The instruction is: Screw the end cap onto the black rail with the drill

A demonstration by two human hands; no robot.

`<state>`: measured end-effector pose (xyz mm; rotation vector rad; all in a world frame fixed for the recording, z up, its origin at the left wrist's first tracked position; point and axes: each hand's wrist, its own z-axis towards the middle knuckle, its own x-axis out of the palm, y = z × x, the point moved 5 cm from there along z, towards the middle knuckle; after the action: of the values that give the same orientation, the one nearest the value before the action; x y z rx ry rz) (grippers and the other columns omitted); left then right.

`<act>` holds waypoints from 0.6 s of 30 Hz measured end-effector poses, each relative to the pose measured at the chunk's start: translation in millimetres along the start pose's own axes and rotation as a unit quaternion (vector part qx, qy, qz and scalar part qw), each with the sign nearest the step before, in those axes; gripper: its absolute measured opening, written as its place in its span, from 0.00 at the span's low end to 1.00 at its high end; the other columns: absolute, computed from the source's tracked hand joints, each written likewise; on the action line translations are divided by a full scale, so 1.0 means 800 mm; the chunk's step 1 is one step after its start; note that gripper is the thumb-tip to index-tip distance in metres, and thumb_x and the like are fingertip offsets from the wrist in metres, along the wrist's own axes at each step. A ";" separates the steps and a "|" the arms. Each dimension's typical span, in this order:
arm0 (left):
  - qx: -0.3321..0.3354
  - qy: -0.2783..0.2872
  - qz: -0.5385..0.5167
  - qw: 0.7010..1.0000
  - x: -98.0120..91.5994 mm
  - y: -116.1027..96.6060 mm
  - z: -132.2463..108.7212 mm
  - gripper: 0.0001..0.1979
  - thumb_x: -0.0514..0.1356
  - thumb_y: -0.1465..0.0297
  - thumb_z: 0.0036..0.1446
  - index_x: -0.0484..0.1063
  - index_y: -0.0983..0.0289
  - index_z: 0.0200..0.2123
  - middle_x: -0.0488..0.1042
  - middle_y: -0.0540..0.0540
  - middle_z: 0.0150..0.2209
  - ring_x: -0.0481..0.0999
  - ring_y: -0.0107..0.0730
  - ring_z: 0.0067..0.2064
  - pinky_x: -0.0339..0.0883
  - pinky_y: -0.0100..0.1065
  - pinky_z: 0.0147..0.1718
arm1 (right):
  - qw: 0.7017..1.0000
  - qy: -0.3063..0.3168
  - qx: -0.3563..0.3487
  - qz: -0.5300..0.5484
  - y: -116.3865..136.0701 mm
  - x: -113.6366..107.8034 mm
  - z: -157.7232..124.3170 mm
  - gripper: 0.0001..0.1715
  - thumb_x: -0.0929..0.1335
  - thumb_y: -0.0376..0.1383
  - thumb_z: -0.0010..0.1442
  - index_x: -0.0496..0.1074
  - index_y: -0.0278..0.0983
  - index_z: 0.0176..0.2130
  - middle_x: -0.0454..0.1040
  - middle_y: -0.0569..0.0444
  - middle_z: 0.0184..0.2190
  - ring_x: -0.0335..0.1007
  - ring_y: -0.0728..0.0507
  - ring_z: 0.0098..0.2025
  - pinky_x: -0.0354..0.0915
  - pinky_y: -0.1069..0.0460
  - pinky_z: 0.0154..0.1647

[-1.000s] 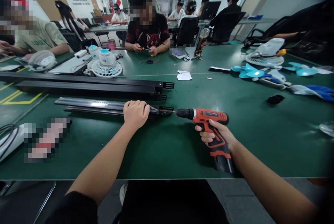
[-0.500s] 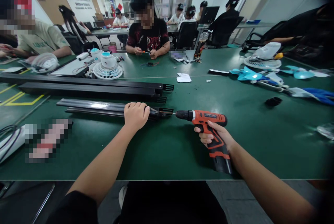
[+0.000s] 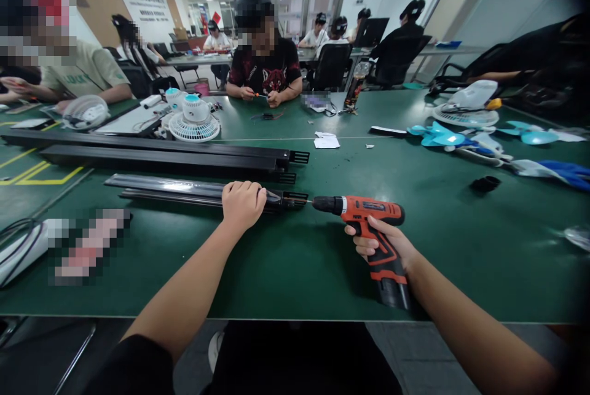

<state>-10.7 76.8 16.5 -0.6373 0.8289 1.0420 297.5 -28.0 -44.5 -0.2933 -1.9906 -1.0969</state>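
Observation:
My left hand (image 3: pixel 243 203) is wrapped over a long black bar-shaped housing (image 3: pixel 161 185), which lies crosswise on the green table. At its right end sits a slotted black end piece (image 3: pixel 295 199). In my right hand (image 3: pixel 373 236) is an orange and black cordless drill (image 3: pixel 371 209), held by its grip with the chuck toward the left. A thin bit reaches from the chuck to the slotted end, and whether it touches a screw is too small to tell. The battery base of the drill hangs low, close to the table's front edge.
Behind the housing lie more long black bars (image 3: pixel 184 155). Fan parts (image 3: pixel 194 128) stand at the back left, and blue fan blades (image 3: pixel 437 134) lie at the right. A black cap-like piece (image 3: pixel 485 183) is nearer. Across the table a person (image 3: pixel 265 63) handles a small screwdriver.
The whole view has shifted slightly down and right. Both hands, the drill and the housing keep the same places relative to one another.

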 end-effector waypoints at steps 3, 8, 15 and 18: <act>-0.001 -0.002 -0.006 1.000 0.000 0.000 0.001 0.21 0.48 0.63 0.73 0.79 0.60 0.37 0.82 0.58 0.38 0.78 0.48 0.44 0.60 0.48 0.52 | 1.000 0.006 0.007 0.000 0.000 -0.001 0.001 0.20 0.76 0.46 0.61 0.74 0.32 0.41 0.60 0.61 0.20 0.53 0.52 0.21 0.66 0.60 0.23; -0.003 0.002 -0.011 1.000 -0.001 0.000 0.001 0.20 0.48 0.62 0.72 0.79 0.60 0.38 0.83 0.58 0.39 0.78 0.48 0.45 0.61 0.49 0.52 | 1.000 0.017 0.006 0.004 0.001 -0.002 0.002 0.21 0.76 0.46 0.61 0.75 0.30 0.42 0.62 0.60 0.20 0.54 0.52 0.22 0.67 0.59 0.23; -0.008 0.010 -0.008 1.000 -0.002 0.000 0.002 0.19 0.49 0.62 0.72 0.79 0.60 0.38 0.83 0.57 0.40 0.78 0.47 0.45 0.61 0.48 0.53 | 0.999 0.035 0.003 0.004 0.002 0.000 0.002 0.20 0.76 0.45 0.62 0.76 0.30 0.43 0.62 0.60 0.20 0.56 0.52 0.21 0.67 0.58 0.24; -0.010 0.014 -0.013 1.000 -0.002 0.000 0.002 0.19 0.49 0.62 0.72 0.79 0.60 0.39 0.83 0.57 0.40 0.78 0.48 0.45 0.61 0.49 0.53 | 0.999 0.034 0.005 0.009 0.002 0.001 0.002 0.19 0.76 0.45 0.63 0.76 0.31 0.42 0.64 0.59 0.21 0.56 0.52 0.21 0.67 0.59 0.23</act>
<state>-10.5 77.3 18.4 -0.6796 0.8337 1.0208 297.1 -25.6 -43.7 -0.2649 -1.9297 -1.0706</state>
